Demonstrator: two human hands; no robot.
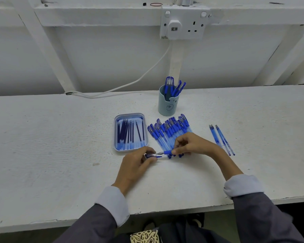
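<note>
Just off the tray's (130,114) near right corner, the two hands meet low over the bench. The left hand (137,163) pinches a clear cap (152,156) between thumb and curled fingers. The right hand (191,143) pinches a blue pen (167,152) by its grip, its bare metal tip aimed at the cap's mouth, close but not inside. Whether this is capping or uncapping, I cannot say.

Dark refills (128,134) lie inside the tray, and a fanned pile of capped pens (167,130) sits right beside it. Beyond that pile, a cup (167,104) holds only a few pens, and two uncapped pens (221,139) lie well to the tray's right. To my eye the work is early on, with most of the pile left to handle.
</note>
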